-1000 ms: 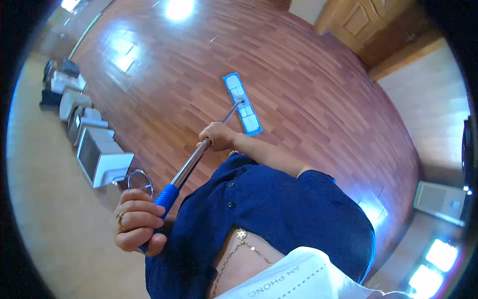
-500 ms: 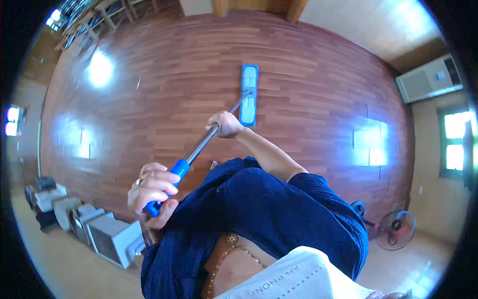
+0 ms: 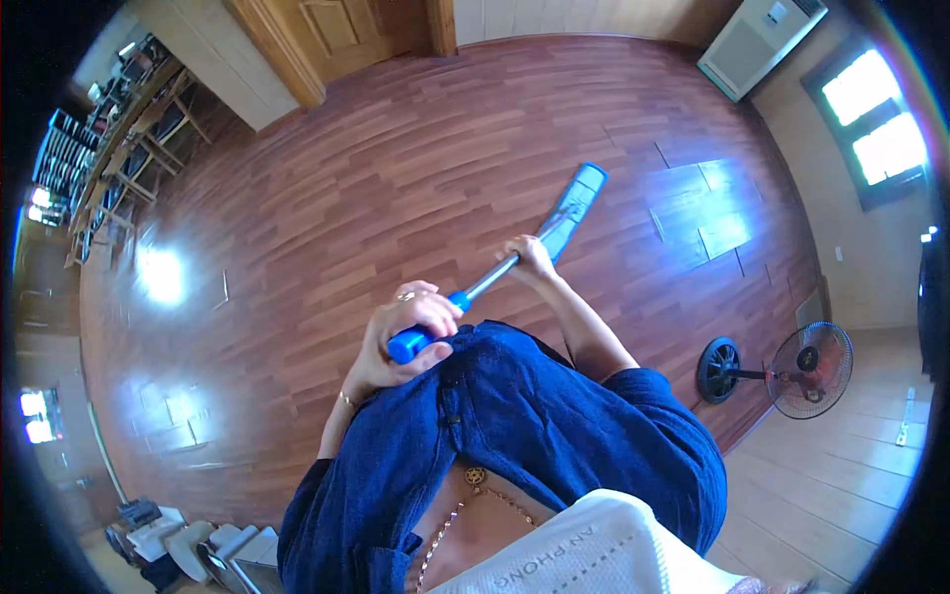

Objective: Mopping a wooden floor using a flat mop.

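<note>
A flat mop (image 3: 577, 206) with a blue rectangular head lies tilted across the wooden floor, ahead and right of my body. Its metal pole runs back toward me and ends in a blue grip. My left hand (image 3: 411, 325) is closed round that blue grip, close in front of my waist, with a ring on one finger. Farther along, my right hand (image 3: 530, 259) wraps the metal pole near the mop head and covers part of it.
A standing fan (image 3: 809, 370) is at the right by the wall, its round black base (image 3: 718, 370) on the floor. A white floor-standing unit (image 3: 757, 45) stands far right. Wooden chairs (image 3: 148, 148) line the far left. A wooden door (image 3: 341, 35) is ahead; pale appliances (image 3: 213, 544) sit lower left.
The mop head has moved right and turned from upright in the picture to slanted. Both hands have shifted right with the pole, the left one also upward. The whole view has turned.
</note>
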Demonstrator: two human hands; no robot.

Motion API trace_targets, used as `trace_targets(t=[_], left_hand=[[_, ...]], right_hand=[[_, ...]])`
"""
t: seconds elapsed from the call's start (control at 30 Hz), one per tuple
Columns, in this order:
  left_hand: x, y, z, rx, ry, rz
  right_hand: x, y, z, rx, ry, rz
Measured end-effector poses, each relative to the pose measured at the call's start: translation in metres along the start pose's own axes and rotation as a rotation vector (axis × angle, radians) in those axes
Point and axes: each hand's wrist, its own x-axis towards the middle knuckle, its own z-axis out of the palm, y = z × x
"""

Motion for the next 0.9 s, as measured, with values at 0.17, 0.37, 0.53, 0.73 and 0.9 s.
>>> trace_targets(t=[0.17, 0.37, 0.53, 0.73, 0.9], left_hand=[[0.044, -0.028, 0.011, -0.047, -0.241, -0.075], [0.094, -0.057, 0.017, -0.173, -0.441, 0.007], [0.16, -0.079, 0.026, -0.259, -0.621, 0.178], [0.195, -0.099, 0.037, -0.297, -0.821, 0.217], [0.215, -0.127, 0.024, -0.359, -0.724, 0.103]], right_hand=[[-0.036, 0.042, -0.036, -0.173, 0.121, 0.137], [-0.067, 0.064, -0.067, -0.188, 0.349, 0.28], [-0.082, 0.082, -0.09, -0.331, 0.445, 0.385], [-0.115, 0.103, -0.089, -0.223, 0.478, 0.587], [-0.088, 0.125, -0.095, -0.261, 0.479, 0.543]])
